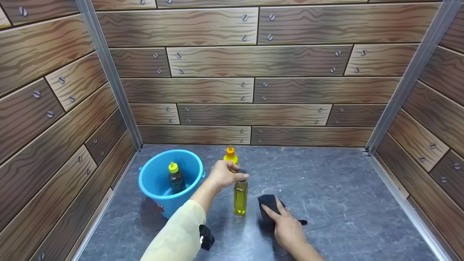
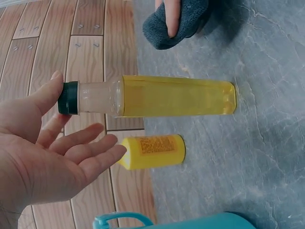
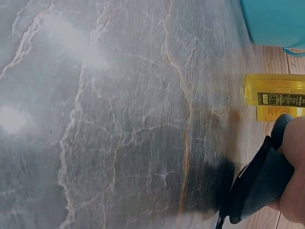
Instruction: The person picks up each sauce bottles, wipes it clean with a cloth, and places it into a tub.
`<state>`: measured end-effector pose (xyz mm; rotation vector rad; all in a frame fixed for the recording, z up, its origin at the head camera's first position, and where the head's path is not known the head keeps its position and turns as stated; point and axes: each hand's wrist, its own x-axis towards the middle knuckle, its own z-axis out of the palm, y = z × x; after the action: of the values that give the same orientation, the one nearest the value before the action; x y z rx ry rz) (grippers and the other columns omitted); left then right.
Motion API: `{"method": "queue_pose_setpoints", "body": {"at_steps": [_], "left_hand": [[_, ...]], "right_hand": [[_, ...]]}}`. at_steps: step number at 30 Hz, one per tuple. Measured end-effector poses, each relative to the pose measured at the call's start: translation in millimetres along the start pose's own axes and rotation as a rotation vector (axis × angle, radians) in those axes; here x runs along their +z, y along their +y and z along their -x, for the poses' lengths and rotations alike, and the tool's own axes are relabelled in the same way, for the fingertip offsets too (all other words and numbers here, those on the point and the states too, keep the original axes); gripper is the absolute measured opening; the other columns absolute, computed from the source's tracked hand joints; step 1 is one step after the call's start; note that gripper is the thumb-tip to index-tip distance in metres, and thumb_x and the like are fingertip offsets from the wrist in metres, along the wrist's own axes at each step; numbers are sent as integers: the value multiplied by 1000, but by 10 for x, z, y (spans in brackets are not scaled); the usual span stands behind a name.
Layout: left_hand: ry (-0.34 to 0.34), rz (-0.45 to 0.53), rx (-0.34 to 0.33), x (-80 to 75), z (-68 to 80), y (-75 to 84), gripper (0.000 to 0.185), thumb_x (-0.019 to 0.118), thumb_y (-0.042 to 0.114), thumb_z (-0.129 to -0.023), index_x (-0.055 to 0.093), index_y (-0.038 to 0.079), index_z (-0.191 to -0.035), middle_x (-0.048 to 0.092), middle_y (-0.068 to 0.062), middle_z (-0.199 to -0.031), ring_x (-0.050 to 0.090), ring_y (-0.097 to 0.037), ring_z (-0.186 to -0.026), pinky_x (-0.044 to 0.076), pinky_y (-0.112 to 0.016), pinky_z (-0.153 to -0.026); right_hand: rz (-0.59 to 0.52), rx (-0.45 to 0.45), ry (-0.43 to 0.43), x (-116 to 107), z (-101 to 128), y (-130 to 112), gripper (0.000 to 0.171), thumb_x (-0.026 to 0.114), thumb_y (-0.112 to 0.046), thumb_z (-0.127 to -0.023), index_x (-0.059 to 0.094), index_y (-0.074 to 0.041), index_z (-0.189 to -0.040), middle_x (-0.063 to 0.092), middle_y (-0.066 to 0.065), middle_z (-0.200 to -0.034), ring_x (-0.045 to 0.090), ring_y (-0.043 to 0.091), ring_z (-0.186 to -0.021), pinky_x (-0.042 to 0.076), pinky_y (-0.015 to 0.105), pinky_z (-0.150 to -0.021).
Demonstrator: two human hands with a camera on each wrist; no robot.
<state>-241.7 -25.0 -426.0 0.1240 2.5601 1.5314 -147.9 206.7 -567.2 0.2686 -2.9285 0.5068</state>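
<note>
A clear bottle of yellow oil stands upright on the grey surface. My left hand pinches its dark green cap between thumb and index finger, the other fingers spread loose in the left wrist view. My right hand grips a dark grey cloth to the right of the bottle, fingers laid over it. A black tail sticks out beside that hand. Behind the oil stands a yellow bottle with an orange tip, partly hidden by my left hand in the head view.
A blue bucket stands on the left, holding a dark bottle with a yellow cap. Wood-patterned walls with metal corner strips enclose the marbled grey surface on three sides.
</note>
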Motion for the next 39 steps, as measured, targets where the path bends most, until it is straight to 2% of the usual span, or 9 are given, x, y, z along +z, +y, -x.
{"method": "queue_pose_setpoints", "body": {"at_steps": [3, 10, 13, 18, 25, 33, 39], "left_hand": [[-15, 1, -9, -15, -12, 1, 33, 89, 21, -90, 78, 3, -115, 72, -8, -102, 66, -23, -97, 58, -42, -89], [-134, 30, -65, -67, -42, 12, 25, 82, 20, -96, 78, 12, -119, 69, -7, -115, 66, -27, -105, 58, -53, -90], [-183, 66, -97, -86, -65, 6, 23, 79, 20, -99, 77, 14, -121, 68, -7, -120, 69, -30, -110, 57, -58, -94], [-240, 101, -117, -118, -86, 8, 23, 76, 20, -101, 75, 14, -124, 67, -9, -124, 69, -34, -118, 54, -63, -98], [-263, 79, -137, -136, -109, 38, 19, 76, 21, -101, 76, 15, -119, 71, -7, -120, 69, -36, -120, 54, -64, -97], [-284, 50, -144, -155, -129, 67, 19, 76, 21, -101, 75, 15, -119, 72, -6, -116, 68, -38, -122, 53, -65, -98], [-310, 46, -158, -177, -141, 73, 23, 75, 21, -102, 73, 15, -123, 69, -8, -124, 66, -39, -124, 53, -64, -99]], "right_hand": [[-2, 12, -16, 3, -17, -8, 66, 64, 5, -94, 66, -36, -146, 46, 21, -162, 61, 56, -124, 59, 59, -71], [-22, -18, -4, -19, -40, -62, 63, 63, 3, -97, 65, -36, -147, 46, 21, -161, 61, 52, -127, 59, 57, -73], [-44, -34, 0, -46, -52, -106, 65, 62, 3, -98, 63, -38, -148, 44, 19, -164, 58, 48, -132, 59, 56, -73], [-70, -99, 62, -81, -70, -173, 67, 63, 3, -98, 61, -40, -150, 41, 17, -166, 54, 44, -138, 59, 57, -79], [-81, -211, 158, -112, -109, -261, 71, 68, 5, -95, 62, -40, -149, 42, 16, -166, 54, 43, -139, 60, 57, -84], [-74, -282, 157, -140, -211, -371, 76, 73, 6, -92, 61, -40, -150, 38, 14, -168, 54, 45, -137, 60, 59, -79], [-36, -328, 176, -161, -291, -430, 75, 74, 6, -90, 62, -38, -149, 39, 15, -167, 55, 44, -137, 60, 57, -73]]}}
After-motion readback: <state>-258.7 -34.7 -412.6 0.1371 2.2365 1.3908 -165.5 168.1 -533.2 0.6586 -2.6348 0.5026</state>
